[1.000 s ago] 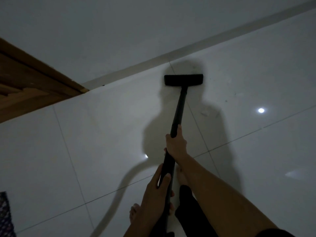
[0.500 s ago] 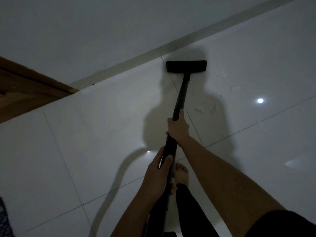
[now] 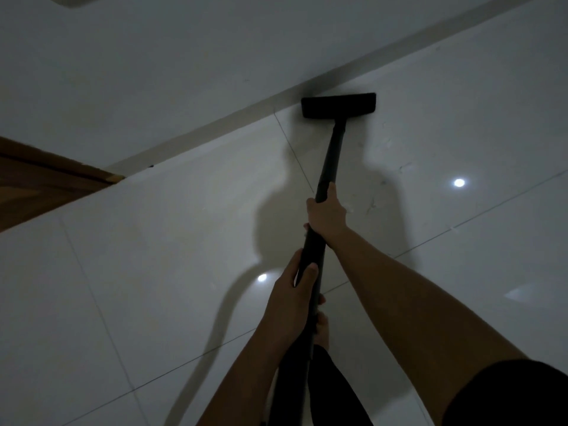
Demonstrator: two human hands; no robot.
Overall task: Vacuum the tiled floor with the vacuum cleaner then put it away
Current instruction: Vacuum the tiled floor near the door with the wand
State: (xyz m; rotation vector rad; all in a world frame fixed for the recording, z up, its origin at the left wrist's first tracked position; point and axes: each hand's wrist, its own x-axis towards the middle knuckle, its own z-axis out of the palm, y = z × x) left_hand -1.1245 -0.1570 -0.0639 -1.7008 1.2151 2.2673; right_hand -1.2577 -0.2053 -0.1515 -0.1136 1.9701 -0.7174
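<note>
The vacuum cleaner's black wand (image 3: 332,158) runs from my hands up to its flat black floor head (image 3: 338,105), which rests on the white tiled floor (image 3: 172,241) right against the skirting board (image 3: 215,127). My right hand (image 3: 326,215) is wrapped around the wand higher up, arm stretched out. My left hand (image 3: 296,298) grips the wand lower down, close to my body. The vacuum's body and hose are out of view; only a hose-like shadow curves over the tiles.
A white wall (image 3: 184,56) rises behind the skirting. A brown wooden door frame (image 3: 46,182) stands at the left. My bare foot (image 3: 322,333) is under the wand. Small bits of debris (image 3: 373,207) lie right of the wand. Glossy tiles reflect ceiling lights.
The floor head has slid forward across the tile until it meets the skirting board. Both hands moved forward with the wand, and I have stepped closer to the wall.
</note>
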